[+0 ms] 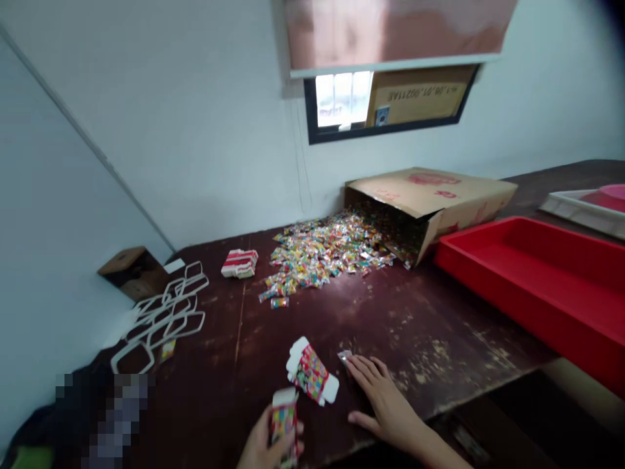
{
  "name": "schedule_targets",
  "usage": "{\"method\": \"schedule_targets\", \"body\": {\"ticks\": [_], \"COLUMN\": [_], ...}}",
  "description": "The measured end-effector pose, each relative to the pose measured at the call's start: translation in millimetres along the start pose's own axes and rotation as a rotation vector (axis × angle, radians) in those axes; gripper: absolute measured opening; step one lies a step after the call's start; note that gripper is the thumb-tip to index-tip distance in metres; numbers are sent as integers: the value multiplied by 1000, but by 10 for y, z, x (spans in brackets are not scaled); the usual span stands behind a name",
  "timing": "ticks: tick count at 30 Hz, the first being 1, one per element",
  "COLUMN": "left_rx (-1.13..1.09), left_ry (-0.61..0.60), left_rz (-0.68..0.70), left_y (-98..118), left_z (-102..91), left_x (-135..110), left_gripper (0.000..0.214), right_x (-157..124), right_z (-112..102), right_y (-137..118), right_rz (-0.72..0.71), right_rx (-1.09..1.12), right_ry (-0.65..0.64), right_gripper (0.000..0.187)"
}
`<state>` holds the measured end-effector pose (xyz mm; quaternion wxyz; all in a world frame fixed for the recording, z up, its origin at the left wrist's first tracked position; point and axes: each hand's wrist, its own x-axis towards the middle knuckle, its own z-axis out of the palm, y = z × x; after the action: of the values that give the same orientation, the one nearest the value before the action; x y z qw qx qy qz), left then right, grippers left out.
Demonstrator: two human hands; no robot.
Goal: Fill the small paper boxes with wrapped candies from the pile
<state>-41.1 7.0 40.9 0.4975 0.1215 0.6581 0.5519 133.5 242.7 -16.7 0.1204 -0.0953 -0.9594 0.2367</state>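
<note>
My left hand [271, 436], at the bottom edge, is wrapped around a small colourful printed box [284, 423] with its white end flap standing up. My right hand [383, 404] lies low over the table with fingers stretched out and the thumb apart. Its fingertips touch a small clear-wrapped packet [344, 356] on the tabletop. Between the hands lies a second printed carton [312, 372], looking flattened, with white flaps spread. Farther back spreads a big heap of small wrapped packets [322, 254], what is inside them too small to make out.
A tipped cardboard box [454, 195] opens onto the heap. At the right stands a red tray [527, 286]. A stack of red-and-white cartons [239, 263], white looped frames [166, 312] and a brown box [134, 270] are at the left of the dark table [381, 309].
</note>
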Motion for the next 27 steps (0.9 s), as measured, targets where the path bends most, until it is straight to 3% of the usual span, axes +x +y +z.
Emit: {"method": "schedule_targets", "body": {"ticks": [1,3,6,9,11,15,18,20,23,25,27], "left_rx": [-60,-88,-77,-23,47,145,175,135,-13,-63,-75], "left_ry": [12,-31,-130,-184,-215,-201,-193,-208,-217,-213,-210], "left_rz": [9,-16,-17,-10,4,38,63,75,21,-25,-39], "left_y": [-24,-52,-74,-99,-112,-104,-83,-73,-72,-79,-83], "left_z": [84,245,433,568,634,661,595,543,492,474,462], "left_x": [46,124,197,191,150,62,30,24,27,35,44], "left_gripper": [55,50,41,41,46,53,57,56,60,61,55], "right_x": [-212,-523,-671,-455,-193,231,277,211,97,64,74], "right_z": [20,54,90,43,-43,-212,-224,-171,-53,2,3], "right_y": [-71,-199,-389,-590,-688,-759,-786,-806,-823,-830,-849], "right_rz": [-14,-38,30,229,270,125,-38,-45,225,447,551], "right_rx": [29,108,345,648,726,535,458,548,942,1292,1552], "right_ry": [-23,-30,87,221,262,319,188,167,230,133,-32], "right_gripper": [85,64,33,19,15,12,13,16,23,27,33]}}
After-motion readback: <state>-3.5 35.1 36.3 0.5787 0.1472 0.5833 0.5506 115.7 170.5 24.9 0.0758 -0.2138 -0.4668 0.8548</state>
